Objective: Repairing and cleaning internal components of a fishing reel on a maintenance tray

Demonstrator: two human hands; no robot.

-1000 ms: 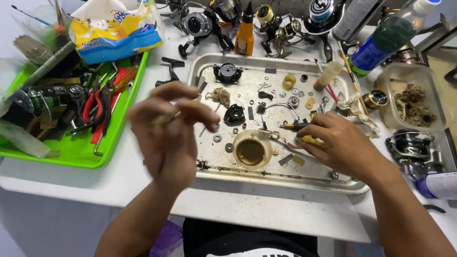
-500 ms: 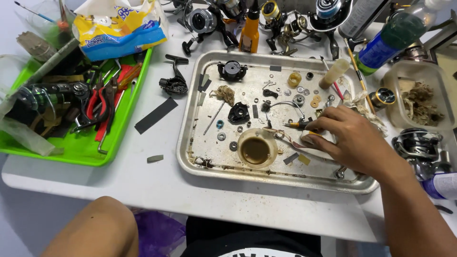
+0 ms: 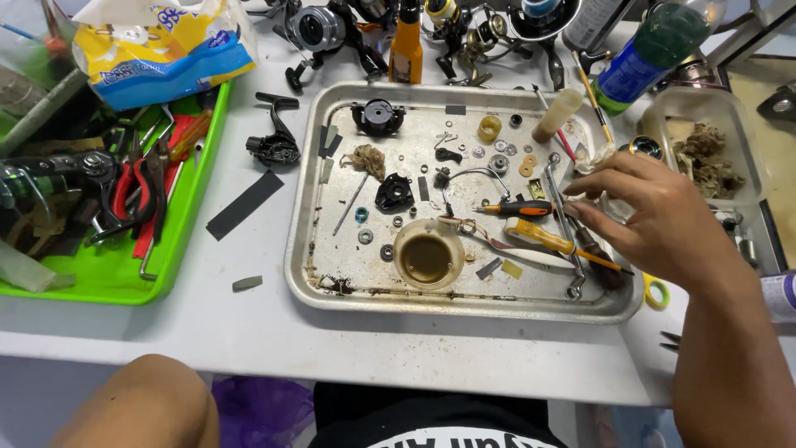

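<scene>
Right hand (image 3: pixel 663 220) over the metal tray (image 3: pixel 464 303), perhaps touching tools (image 3: pixel 555 241).

The right hand (image 3: pixel 663 220) reaches in from the right, palm down, fingers (image 3: pixel 593 217) loosely spread and slightly curled, forearm angled up from below. The left hand is out of view.

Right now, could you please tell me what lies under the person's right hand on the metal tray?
Under the right hand lie a yellow-handled tool and a wrench on the metal tray; the hand hides the tray's right rim.
</scene>
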